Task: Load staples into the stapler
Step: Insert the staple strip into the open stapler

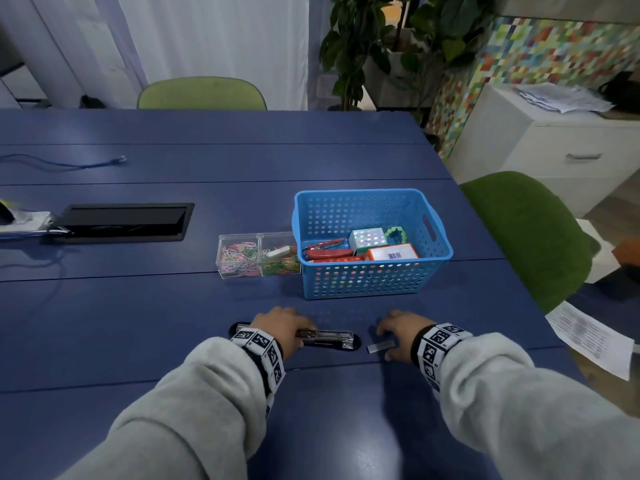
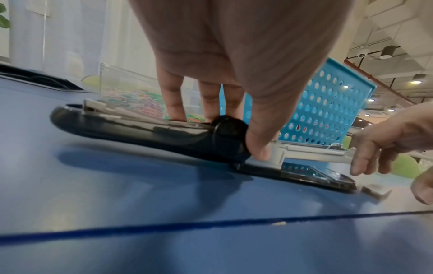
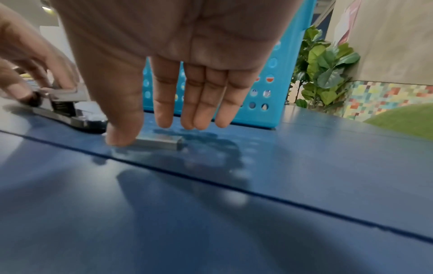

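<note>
So I've got the stapler (image 1: 322,337) flipped open flat on the bench (image 1: 173,306), low centre of the head view. My left hand (image 1: 282,329) is clamped on it at the hinge, thumb on the near side and fingers over the far side, which leaves the metal staple channel sticking out to the right. The staple strip (image 1: 381,347) lies loose on the bench just right of the stapler's tip. My right hand (image 1: 403,332) is over it with fingers spread and relaxed. In the right wrist view the thumb looks like it's touching the strip's left end, though that shot is a bit blurry, so I wouldn't swear to it.

What I think could go wrong from here:
- The strip is thin and flat on a slick top, so a sloppy pinch could just skid it away.
- Squeezing too hard or bending it could snap it into bits.
- Dropping it in legs-up or crooked would jam the channel.
- If my left grip slips, the stapler could shift mid-load.
</note>
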Demonstrator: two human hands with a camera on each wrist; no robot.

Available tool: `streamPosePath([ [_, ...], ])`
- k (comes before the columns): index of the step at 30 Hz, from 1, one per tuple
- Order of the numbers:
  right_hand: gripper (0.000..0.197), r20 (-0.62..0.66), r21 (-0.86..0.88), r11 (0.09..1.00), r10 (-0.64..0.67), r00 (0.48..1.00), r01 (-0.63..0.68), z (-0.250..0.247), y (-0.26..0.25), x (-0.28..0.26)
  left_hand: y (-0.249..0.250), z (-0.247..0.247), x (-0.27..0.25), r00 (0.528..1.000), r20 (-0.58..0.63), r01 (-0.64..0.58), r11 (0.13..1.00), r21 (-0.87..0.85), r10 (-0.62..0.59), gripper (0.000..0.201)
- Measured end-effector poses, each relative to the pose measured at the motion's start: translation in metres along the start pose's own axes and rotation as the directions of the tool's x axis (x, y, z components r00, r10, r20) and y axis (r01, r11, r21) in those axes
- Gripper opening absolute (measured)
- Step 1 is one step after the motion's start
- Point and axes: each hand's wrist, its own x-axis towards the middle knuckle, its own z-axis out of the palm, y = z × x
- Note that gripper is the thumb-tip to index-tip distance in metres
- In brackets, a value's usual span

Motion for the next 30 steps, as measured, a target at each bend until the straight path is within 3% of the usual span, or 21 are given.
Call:
streamPosePath([
  [6, 0.024, -0.017, -0.056, 0.998, 0.002, 1.0, -0.003, 0.004, -0.008, 0.001, 0.0, -0.002, -0.002, 1.0, 0.026, 0.007, 0.999, 0.035, -0.008, 0.038],
  [11, 0.024, -0.005, -0.104, 0.993, 0.05, 0.999, -0.05, -0.001, -0.012, -0.003, 0.001, -0.001, -0.002, 1.0, 0.028, 0.014, 0.999, 0.031, -0.014, 0.038],
  [14, 0.025, -0.097, 0.031, 0.997, 0.08, 0.992, -0.077, -0.01, -0.018, -0.007, 0.001, 0.0, -0.002, 0.999, 0.029, 0.018, 0.999, 0.034, -0.019, 0.038],
  [17, 0.027, -0.194, 0.15, 0.988, -0.009, 0.981, 0.039, -0.016, -0.034, -0.006, 0.001, -0.001, -0.002, 0.999, 0.037, 0.021, 0.999, 0.041, -0.023, 0.038],
  [21, 0.028, -0.172, 0.045, 0.982, -0.172, 0.97, 0.182, -0.016, -0.06, -0.001, 0.001, -0.001, -0.002, 0.999, 0.047, 0.02, 0.999, 0.045, -0.022, 0.039],
  [30, 0.03, -0.101, -0.058, 0.986, -0.164, 0.981, 0.158, -0.011, -0.077, 0.013, -0.002, 0.001, -0.001, 1.0, 0.024, 0.01, 0.999, 0.036, -0.011, 0.042],
])
